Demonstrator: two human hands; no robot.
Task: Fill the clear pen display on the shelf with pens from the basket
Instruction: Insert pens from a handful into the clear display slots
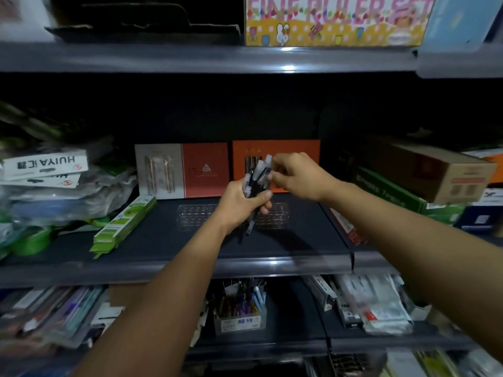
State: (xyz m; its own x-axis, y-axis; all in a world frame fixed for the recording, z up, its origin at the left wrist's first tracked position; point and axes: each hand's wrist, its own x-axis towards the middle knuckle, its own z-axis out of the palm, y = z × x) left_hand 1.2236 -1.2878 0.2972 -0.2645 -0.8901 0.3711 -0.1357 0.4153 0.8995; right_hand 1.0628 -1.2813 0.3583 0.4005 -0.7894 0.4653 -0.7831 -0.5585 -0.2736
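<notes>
My left hand (242, 204) grips a bundle of black pens with clear caps (255, 183), held upright above the dark middle shelf (163, 248). My right hand (294, 175) reaches in from the right and pinches the capped top of one pen in the bundle. The clear pen display (196, 214) lies flat on the shelf just behind and below my hands; its grid of holes shows on both sides of my left hand, and its middle is hidden by the hand. No basket is in view.
Two red-and-grey pen gift boxes (182, 170) stand at the back of the shelf. A green flat pack (125, 224) and piled packets lie at the left. Cardboard and green boxes (424, 172) are stacked at the right. A pen tub (239, 308) sits on the shelf below.
</notes>
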